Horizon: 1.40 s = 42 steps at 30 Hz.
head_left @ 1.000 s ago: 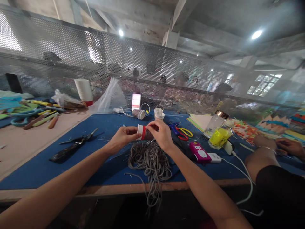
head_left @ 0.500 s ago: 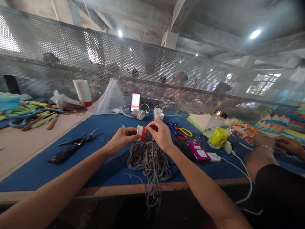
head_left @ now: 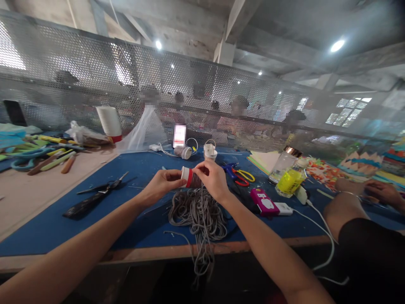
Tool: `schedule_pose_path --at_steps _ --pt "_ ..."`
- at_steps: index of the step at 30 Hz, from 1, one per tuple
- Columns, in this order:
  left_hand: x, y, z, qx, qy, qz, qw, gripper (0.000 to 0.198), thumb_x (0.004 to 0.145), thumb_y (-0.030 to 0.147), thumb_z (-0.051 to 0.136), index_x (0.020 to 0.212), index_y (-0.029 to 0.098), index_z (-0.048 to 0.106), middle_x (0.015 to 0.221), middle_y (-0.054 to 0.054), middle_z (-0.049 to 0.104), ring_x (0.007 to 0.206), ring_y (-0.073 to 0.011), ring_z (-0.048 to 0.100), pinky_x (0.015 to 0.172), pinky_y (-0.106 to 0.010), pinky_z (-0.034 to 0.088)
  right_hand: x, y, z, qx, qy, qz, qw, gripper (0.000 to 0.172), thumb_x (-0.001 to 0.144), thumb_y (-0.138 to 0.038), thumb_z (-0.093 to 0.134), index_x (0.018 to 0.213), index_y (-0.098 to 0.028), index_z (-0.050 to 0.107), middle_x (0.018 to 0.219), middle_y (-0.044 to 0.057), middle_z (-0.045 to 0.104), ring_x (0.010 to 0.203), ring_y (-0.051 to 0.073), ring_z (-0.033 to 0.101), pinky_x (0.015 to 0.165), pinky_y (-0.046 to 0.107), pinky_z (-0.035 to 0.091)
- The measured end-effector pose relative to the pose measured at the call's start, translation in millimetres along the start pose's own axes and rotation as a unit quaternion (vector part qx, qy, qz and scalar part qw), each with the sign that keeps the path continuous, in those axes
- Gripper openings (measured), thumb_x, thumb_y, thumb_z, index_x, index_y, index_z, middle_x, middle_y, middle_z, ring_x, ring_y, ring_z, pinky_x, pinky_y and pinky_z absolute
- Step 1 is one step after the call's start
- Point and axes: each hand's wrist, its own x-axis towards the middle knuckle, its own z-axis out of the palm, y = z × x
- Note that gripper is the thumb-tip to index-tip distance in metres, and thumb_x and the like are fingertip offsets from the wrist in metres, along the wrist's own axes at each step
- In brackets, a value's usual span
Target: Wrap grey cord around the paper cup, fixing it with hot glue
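A paper cup [head_left: 190,178] lies on its side in the air between the two hands, above the blue surface [head_left: 147,231], with its white end towards the left and grey-brown cord wound around the part past its red band; the left hand [head_left: 167,182] holds the white end, thumb and fingers closed upon it; the right hand [head_left: 213,179] is narrow, thumb and fingertips drawn together at the wound side just by the band, and it covers the cup's far end; a strand of cord drops from beneath the right hand to a loose pile of grey cord [head_left: 199,213], which lies below the cup, between the forearms, and hangs over the front edge of the surface; beyond the hands a white cup [head_left: 210,153] stands near a cord-wound cup [head_left: 182,152] lying on its side; blue-jawed pliers [head_left: 238,174] lie to the right of the right hand, and a black-handled tool [head_left: 96,197] lies well to the left of the left hand.
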Motion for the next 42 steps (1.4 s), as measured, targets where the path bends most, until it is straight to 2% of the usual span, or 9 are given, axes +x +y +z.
schedule_pose_path --at_steps 14,27,42 --pt "-0.1 -2.0 -0.4 -0.005 -0.012 -0.001 1.0 0.03 0.076 0.027 0.073 0.105 0.018 0.074 0.097 -0.006 0.077 0.085 -0.0193 0.068 0.082 -0.03 0.049 -0.1 1.1 -0.3 0.008 -0.008 0.004 1.0 0.014 0.089 -0.034 0.062 0.082 -0.021 0.065 0.082 0.001 0.063 0.076 0.014 0.058 0.069 0.024 0.043" --pt "0.1 -1.3 -1.0 0.017 -0.016 0.003 1.0 0.028 0.074 0.032 0.073 0.098 0.017 0.075 0.097 -0.008 0.076 0.086 -0.0226 0.068 0.081 -0.034 0.051 0.3 1.4 -1.6 0.007 -0.026 0.02 0.999 0.013 0.088 -0.033 0.063 0.083 -0.022 0.067 0.083 0.001 0.065 0.076 0.014 0.06 0.069 0.025 0.044" --pt "-0.4 -1.1 -2.5 0.008 -0.037 -0.003 0.999 0.025 0.076 0.031 0.072 0.097 0.017 0.075 0.096 -0.007 0.076 0.087 -0.0217 0.069 0.082 -0.033 0.05 0.9 5.7 1.1 0.016 -0.029 0.024 0.999 0.013 0.087 -0.033 0.063 0.082 -0.022 0.067 0.082 0.0 0.066 0.075 0.014 0.061 0.069 0.024 0.044"
